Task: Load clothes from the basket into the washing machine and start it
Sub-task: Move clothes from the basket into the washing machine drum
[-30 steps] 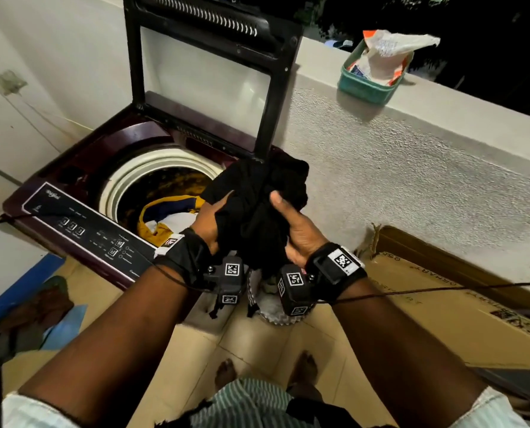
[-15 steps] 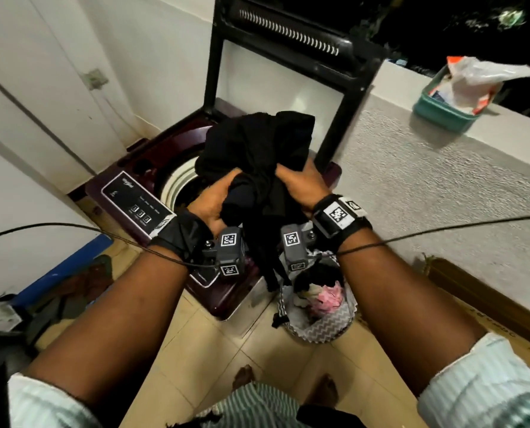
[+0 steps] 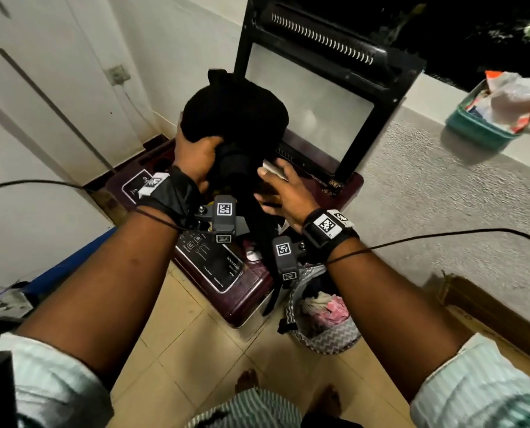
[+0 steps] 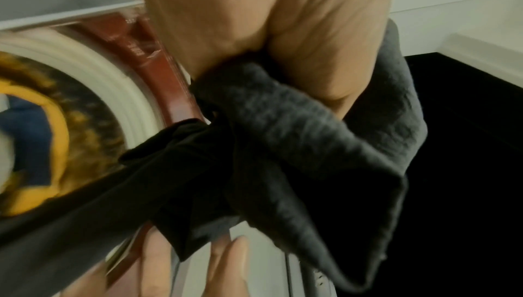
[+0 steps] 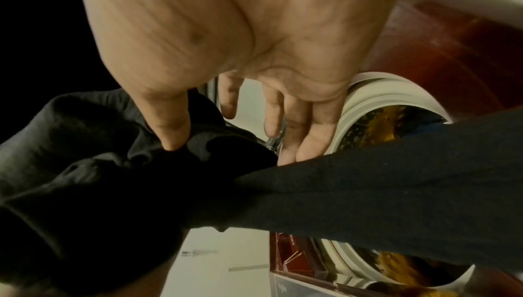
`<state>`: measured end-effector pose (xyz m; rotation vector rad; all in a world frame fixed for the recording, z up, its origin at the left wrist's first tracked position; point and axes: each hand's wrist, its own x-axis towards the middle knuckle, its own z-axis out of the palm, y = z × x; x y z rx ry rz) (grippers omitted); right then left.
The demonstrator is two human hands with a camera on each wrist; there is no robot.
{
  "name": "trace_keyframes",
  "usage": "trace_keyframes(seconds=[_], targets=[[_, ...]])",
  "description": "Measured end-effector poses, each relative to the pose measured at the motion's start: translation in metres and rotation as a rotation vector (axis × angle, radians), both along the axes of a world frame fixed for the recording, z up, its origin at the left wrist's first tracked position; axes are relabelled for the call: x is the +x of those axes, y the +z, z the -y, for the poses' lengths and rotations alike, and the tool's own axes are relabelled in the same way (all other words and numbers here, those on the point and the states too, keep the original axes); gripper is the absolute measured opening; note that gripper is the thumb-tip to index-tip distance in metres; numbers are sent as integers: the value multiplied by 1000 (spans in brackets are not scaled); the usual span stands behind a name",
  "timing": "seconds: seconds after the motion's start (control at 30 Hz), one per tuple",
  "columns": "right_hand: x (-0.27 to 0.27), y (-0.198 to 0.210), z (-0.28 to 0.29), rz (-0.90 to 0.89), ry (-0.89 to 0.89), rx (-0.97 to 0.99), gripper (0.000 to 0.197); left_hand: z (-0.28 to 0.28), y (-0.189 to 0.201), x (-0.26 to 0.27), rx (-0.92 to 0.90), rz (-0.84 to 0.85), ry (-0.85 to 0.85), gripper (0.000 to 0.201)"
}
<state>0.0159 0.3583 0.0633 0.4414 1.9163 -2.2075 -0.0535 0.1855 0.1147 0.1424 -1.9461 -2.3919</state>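
Note:
My left hand [image 3: 199,154] grips a bunched black garment [image 3: 235,115] and holds it above the open top of the maroon washing machine [image 3: 245,291]. A long tail of the cloth [image 5: 396,178] hangs down across the drum's white rim [image 5: 376,91]. My right hand [image 3: 280,189] is open beside the bundle, fingers straight, with only the thumb [image 5: 169,127] touching the fabric. A yellow and blue garment [image 4: 37,134] lies inside the drum. The black-framed lid [image 3: 313,97] stands upright behind. The chevron basket [image 3: 328,338] with several clothes stands on the floor at the machine's right.
A rough white parapet wall runs along the right, with a teal tub [image 3: 479,131] of bags on its ledge. A cardboard box [image 3: 486,307] lies at its foot. My bare feet [image 3: 248,381] stand on tan tiles. Blue items [image 3: 66,267] lie at the left.
Both hands carried the black garment up and leftward over the drum opening. The right hand has let go of it and opened; the left still grips it.

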Motion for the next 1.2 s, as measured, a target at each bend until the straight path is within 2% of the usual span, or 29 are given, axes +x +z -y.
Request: trace_keyframes(seconds=[0.07, 0.17, 0.27, 0.33, 0.37, 0.43, 0.47, 0.53, 0.63, 0.7, 0.83, 0.9, 1.0, 1.13, 1.2], targets=[[-5, 5, 2, -24, -1, 6, 56, 3, 12, -9, -22, -93, -22, 78], [-11, 4, -1, -36, 30, 78, 54, 11, 33, -24, -44, -189, 12, 69], [-12, -6, 2, 19, 193, 345, 55, 20, 46, -42, 18, -162, 88, 64], [-12, -13, 6, 101, 394, 552, 38, 26, 49, -56, 66, -139, 99, 61], [-10, -14, 7, 171, 500, 581, 32, 29, 46, -65, 45, -134, 97, 58], [-7, -14, 11, 312, 600, 381, 39, 34, 39, -76, -20, -143, 75, 56], [-7, -11, 13, 328, 593, 237, 42, 35, 41, -72, -17, -154, 90, 58], [-13, -5, 16, 238, 456, 29, 32, 36, 36, -67, -10, -155, 136, 64], [-37, 13, 15, 10, 114, -80, 26, 31, 29, -45, -46, -143, 146, 57], [-55, 26, 11, -135, -12, -82, 19, 31, 10, -38, -120, -126, 117, 47], [-77, 38, 8, -285, -28, 98, 21, 29, -35, -27, -153, -16, 71, 50], [-83, 28, 9, -336, 32, 289, 16, 24, -54, -19, -141, 17, 80, 52], [-87, 15, 15, -350, 129, 477, 7, 20, -70, -10, -165, 68, 84, 49], [-93, 21, 16, -342, 210, 602, 11, 19, -80, -9, -160, 160, 31, 54], [-97, 17, 11, -298, 320, 749, 23, 21, -82, -12, -167, 244, -19, 50]])
